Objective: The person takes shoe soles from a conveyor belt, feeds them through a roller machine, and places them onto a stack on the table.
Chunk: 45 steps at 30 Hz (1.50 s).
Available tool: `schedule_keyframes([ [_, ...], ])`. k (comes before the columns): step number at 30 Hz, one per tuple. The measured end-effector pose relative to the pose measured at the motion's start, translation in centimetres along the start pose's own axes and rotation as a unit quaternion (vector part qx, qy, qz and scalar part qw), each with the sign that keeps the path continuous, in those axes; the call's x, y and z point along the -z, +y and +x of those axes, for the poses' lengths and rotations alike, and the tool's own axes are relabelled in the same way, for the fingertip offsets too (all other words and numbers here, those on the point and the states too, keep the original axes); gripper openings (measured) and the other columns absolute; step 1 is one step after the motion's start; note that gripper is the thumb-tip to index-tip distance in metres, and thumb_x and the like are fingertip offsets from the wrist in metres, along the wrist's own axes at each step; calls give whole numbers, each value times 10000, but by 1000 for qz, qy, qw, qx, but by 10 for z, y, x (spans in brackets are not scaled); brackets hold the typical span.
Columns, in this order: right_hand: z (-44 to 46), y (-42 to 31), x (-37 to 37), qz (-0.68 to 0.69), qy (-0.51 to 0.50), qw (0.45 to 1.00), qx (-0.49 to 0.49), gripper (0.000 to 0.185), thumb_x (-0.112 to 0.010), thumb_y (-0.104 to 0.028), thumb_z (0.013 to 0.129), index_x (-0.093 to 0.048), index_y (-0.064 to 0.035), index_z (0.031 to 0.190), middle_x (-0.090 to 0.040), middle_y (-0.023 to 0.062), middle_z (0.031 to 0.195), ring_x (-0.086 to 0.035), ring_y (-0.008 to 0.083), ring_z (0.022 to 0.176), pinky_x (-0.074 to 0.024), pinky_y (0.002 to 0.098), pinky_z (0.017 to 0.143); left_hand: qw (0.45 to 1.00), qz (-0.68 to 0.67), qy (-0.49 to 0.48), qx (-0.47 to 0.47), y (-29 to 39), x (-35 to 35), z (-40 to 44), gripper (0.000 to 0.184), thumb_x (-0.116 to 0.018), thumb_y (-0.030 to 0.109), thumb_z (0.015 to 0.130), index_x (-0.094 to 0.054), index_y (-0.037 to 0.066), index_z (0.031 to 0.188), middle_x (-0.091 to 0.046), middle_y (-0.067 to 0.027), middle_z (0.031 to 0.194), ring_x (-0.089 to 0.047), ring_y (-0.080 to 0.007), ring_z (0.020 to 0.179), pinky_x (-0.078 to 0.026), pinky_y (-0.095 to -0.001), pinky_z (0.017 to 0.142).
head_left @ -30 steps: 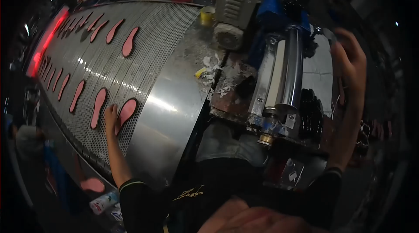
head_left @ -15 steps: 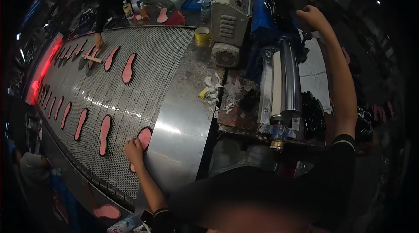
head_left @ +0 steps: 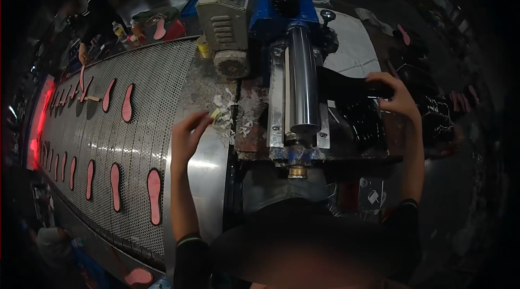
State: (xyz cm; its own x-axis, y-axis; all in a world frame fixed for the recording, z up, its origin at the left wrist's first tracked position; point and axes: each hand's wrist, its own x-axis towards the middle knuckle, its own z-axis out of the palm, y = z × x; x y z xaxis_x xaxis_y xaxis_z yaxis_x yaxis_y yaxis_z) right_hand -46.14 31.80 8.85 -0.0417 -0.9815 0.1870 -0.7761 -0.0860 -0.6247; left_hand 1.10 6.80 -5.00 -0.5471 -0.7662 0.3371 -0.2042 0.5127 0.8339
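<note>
Black and sole-shaped, the piece (head_left: 346,82) sits pinched at its right end by my right hand (head_left: 391,93), thumb below, fingers bent over the top. It lies sideways, long axis running from my grip to the shiny roller (head_left: 304,80), its left end at the roller's right side, crosswise to the roller's length. And my left hand (head_left: 187,133)! Fingers loosely bent, pointing at the scraps (head_left: 221,106); whether the fingertips meet, I can't tell. Further out, glossy black pieces (head_left: 362,124) pile beside the roller, and pink insoles (head_left: 154,196) line the perforated belt (head_left: 142,140) on my left.
</note>
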Motion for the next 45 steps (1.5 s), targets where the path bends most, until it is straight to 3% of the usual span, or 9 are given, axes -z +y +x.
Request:
schedule_keyframes([
  [5,11,-10,-37,112,61,992,10,636,-695,-92,724,-508,-55,1330,-579,114,1276,-526,229,1226,-420,361,1021,942,90,-229,-228,81,-42,116,728,-770,363,798,-482,53,1391,-492,-150,1427,-476,-294,1317,-397,-430,1083],
  [11,-92,39,-118,320,144,927,-132,661,-692,-21,817,-402,-62,1410,-615,91,1134,-590,148,1021,-485,276,862,895,214,-304,-246,91,-32,150,940,-840,428,673,-419,78,1437,-434,-151,1465,-430,-325,1346,-380,-447,1101],
  [20,-209,97,-279,460,-24,819,-342,451,-700,-83,861,-531,9,1269,-668,89,1075,-633,124,916,-508,262,777,874,318,-324,-173,84,32,151,913,-874,208,615,-447,136,1420,-494,-128,1386,-484,-331,1280,-446,-416,1045],
  [26,-182,118,-292,454,-101,826,-318,453,-704,-103,866,-537,-2,1275,-670,75,1090,-634,120,911,-496,255,748,940,215,-254,-71,19,66,82,763,-837,217,702,-498,123,1379,-584,-144,1266,-568,-301,1161,-490,-397,960],
  [28,-180,125,-293,452,-144,826,-305,455,-704,-115,868,-537,-7,1278,-670,70,1099,-630,118,919,-491,256,749,973,-47,-215,75,-32,59,17,633,-768,304,826,-513,98,1367,-618,-92,1230,-624,-203,993,-514,-343,877],
  [30,-181,118,-292,450,-121,821,-329,455,-698,-135,874,-536,-10,1280,-669,68,1105,-625,119,928,-488,260,752,913,-225,-150,306,-74,50,-59,481,-549,353,984,-516,62,1365,-616,-73,1205,-600,-169,1045,-508,-300,888],
  [32,-188,115,-297,442,-130,824,-330,454,-689,-162,885,-534,-12,1284,-669,68,1103,-632,136,939,-489,269,753,832,-462,48,304,-122,14,-126,634,-387,553,1003,-435,70,1411,-552,-113,1345,-584,-207,1151,-485,-360,936],
  [37,-197,115,-306,446,-160,791,-388,448,-663,-222,924,-520,-13,1294,-667,87,1112,-647,175,949,-500,295,761,739,-505,323,309,-126,-13,-151,715,-355,650,962,-467,64,1356,-589,-114,1281,-602,-264,1067,-489,-419,894],
  [45,-206,88,-299,446,-179,780,-400,451,-619,-252,956,-503,-4,1315,-657,98,1125,-627,163,994,-489,311,805,737,-564,334,164,-192,59,-36,884,-471,724,869,-448,-27,1335,-544,-195,1298,-566,-312,1119,-477,-454,964],
])
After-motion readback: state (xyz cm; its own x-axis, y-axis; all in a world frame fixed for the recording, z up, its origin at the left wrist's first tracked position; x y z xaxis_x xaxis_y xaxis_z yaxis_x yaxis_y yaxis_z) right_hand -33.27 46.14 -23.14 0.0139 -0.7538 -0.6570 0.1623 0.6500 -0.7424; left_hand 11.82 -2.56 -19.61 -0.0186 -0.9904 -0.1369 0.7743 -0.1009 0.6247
